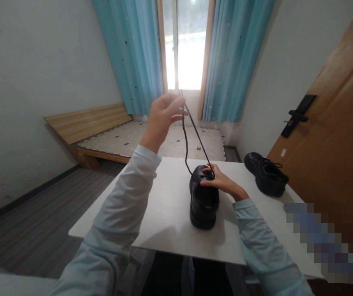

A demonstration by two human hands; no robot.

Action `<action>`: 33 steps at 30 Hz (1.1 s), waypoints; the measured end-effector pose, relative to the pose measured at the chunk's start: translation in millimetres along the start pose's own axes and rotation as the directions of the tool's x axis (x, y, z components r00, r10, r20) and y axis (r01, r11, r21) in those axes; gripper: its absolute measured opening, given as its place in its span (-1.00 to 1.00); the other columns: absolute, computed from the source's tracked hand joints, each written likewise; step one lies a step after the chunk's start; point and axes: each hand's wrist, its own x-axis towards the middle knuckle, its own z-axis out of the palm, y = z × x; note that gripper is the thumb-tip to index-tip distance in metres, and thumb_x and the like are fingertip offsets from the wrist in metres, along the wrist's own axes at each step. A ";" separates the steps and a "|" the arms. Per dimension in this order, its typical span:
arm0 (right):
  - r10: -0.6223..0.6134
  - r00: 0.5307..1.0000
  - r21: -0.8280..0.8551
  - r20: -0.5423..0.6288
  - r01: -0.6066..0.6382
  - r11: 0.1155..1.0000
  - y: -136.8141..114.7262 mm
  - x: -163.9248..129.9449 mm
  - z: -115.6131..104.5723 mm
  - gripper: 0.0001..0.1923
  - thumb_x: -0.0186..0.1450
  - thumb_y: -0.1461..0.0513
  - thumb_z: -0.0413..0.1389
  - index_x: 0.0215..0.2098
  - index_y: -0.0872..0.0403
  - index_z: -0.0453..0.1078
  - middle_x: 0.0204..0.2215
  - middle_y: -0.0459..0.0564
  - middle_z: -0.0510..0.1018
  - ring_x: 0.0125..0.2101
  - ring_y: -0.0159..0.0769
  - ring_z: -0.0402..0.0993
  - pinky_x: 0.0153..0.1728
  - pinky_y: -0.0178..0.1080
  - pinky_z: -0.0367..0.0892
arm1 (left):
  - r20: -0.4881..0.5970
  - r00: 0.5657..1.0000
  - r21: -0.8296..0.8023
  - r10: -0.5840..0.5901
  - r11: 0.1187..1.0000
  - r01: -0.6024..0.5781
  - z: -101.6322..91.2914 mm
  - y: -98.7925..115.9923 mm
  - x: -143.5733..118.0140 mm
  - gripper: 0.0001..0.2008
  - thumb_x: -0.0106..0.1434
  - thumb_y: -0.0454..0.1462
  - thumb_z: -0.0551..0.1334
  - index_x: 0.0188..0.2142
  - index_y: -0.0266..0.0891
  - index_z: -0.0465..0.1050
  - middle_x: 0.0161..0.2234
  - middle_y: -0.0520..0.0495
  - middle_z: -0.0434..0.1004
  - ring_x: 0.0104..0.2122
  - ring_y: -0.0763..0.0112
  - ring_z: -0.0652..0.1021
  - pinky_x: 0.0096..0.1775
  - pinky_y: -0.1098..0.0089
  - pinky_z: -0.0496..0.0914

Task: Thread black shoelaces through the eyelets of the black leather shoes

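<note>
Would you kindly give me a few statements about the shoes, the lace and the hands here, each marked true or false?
1. The left hand holds the black shoelace raised above the table. True.
2. The right hand rests on the second shoe near the door. False: it rests on the black shoe in the middle of the white table.
3. Both shoes stand on the table. True.
4. The lace lies loose and flat on the tabletop. False: it runs taut from the shoe up to the left hand.
5. The curtains are red. False: they are blue.
</note>
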 end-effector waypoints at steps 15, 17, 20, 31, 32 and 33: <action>0.023 1.000 0.000 -0.019 -0.023 1.000 -1.7 -0.7 0.6 -0.10 -0.07 0.04 0.32 0.11 0.10 -0.01 0.06 0.21 0.31 0.10 -0.02 0.24 0.13 0.00 0.12 | 0.069 0.996 0.059 0.063 0.996 -0.067 2.3 29.9 33.3 -0.91 0.15 -0.25 0.23 -0.46 -0.18 0.38 -0.43 0.03 0.44 -0.44 0.49 0.53 -0.50 0.51 0.35; 0.026 1.000 0.011 -0.018 -0.026 1.000 -1.9 -0.5 0.9 -0.10 -0.07 0.04 0.32 0.10 0.10 -0.01 0.06 0.21 0.31 0.09 -0.02 0.25 0.12 0.01 0.13 | 0.099 0.993 0.074 0.062 0.995 -0.070 4.0 32.0 36.5 -0.91 0.16 -0.25 0.22 -0.46 -0.16 0.37 -0.41 0.05 0.45 -0.42 0.50 0.51 -0.48 0.50 0.35; 0.027 1.000 0.034 -0.012 -0.026 0.999 -3.5 -1.3 1.4 -0.10 -0.08 0.04 0.32 0.10 0.09 -0.01 0.07 0.21 0.30 0.09 -0.02 0.26 0.11 0.00 0.14 | 0.139 0.988 0.082 0.062 0.994 -0.073 10.1 37.1 40.7 -0.91 0.20 -0.26 0.21 -0.44 -0.16 0.35 -0.40 0.06 0.44 -0.43 0.54 0.48 -0.42 0.49 0.36; -0.007 1.000 0.075 -0.029 0.009 0.997 -4.4 -5.3 4.9 -0.01 -0.06 0.04 0.31 0.16 0.09 -0.14 0.05 0.18 0.35 0.10 -0.05 0.25 0.14 -0.02 0.08 | 0.312 0.944 0.025 0.105 0.993 -0.118 59.2 62.7 39.7 -0.91 0.27 -0.31 0.10 -0.34 -0.31 0.29 -0.43 0.10 0.28 -0.41 0.56 0.55 -0.38 0.52 0.37; -0.008 0.999 0.074 -0.037 0.011 0.997 -2.6 -4.3 6.0 0.01 -0.06 0.04 0.31 0.17 0.09 -0.16 0.04 0.18 0.36 0.09 -0.05 0.26 0.13 -0.02 0.09 | 0.304 0.947 0.034 0.101 0.993 -0.117 59.9 62.2 40.2 -0.91 0.27 -0.31 0.10 -0.34 -0.31 0.29 -0.43 0.11 0.28 -0.40 0.54 0.56 -0.37 0.51 0.38; -0.010 0.999 0.071 -0.046 0.013 0.997 -0.9 -3.1 7.1 0.02 -0.07 0.04 0.31 0.17 0.10 -0.18 0.04 0.18 0.36 0.08 -0.05 0.28 0.12 -0.02 0.11 | 0.287 0.953 0.038 0.094 0.993 -0.110 59.3 60.5 41.5 -0.92 0.26 -0.31 0.11 -0.34 -0.30 0.30 -0.43 0.10 0.29 -0.41 0.53 0.56 -0.38 0.50 0.39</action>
